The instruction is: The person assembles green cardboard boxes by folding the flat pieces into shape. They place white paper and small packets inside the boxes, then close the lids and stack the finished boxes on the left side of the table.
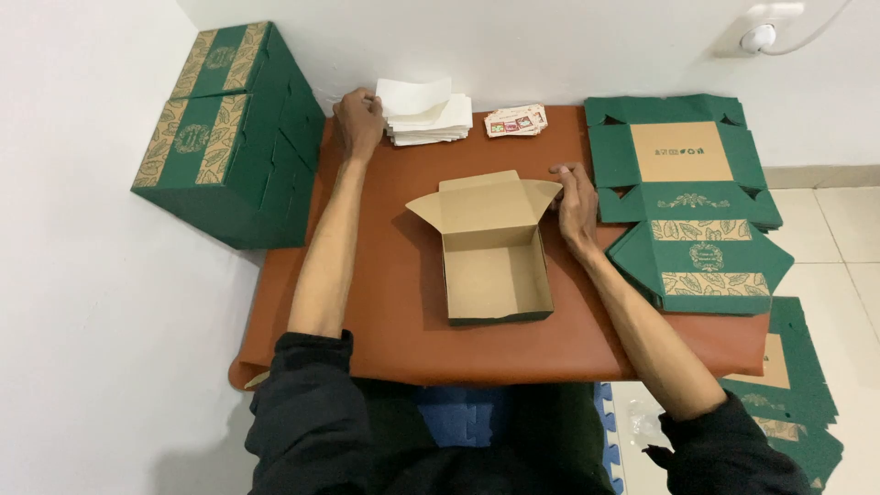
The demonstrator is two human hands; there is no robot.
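Up at the far edge, left hand (358, 121) with fingers curled and pinched onto the top sheet of a stack of white paper sheets (427, 114), that sheet lifted and bent upward at the corner. Closer in, right hand (576, 200) laid flat and open, fingertips touching the right side flap of an open cardboard box (491, 247), nothing clamped in it. Box upright at the middle of a brown leather-like table mat (385, 302), kraft brown inside, dark green outside, lid flap thrown back toward the far edge with both small side flaps spread. Just right of the paper stack, a small pile of printed cards (516, 120), red and white, apart from both hands. Beyond the right hand, a pile of flat unfolded green box blanks (680, 163) with leaf patterns and a tan panel, and near it a folded green box (704, 264) lying at an angle on the mat's right edge. More flat green blanks (796, 394) down on the pale tiled floor at lower right. Left of the mat, against the white wall, a stack of assembled green boxes (225, 137) with patterned tan bands. Black sleeves pushed back on both forearms.
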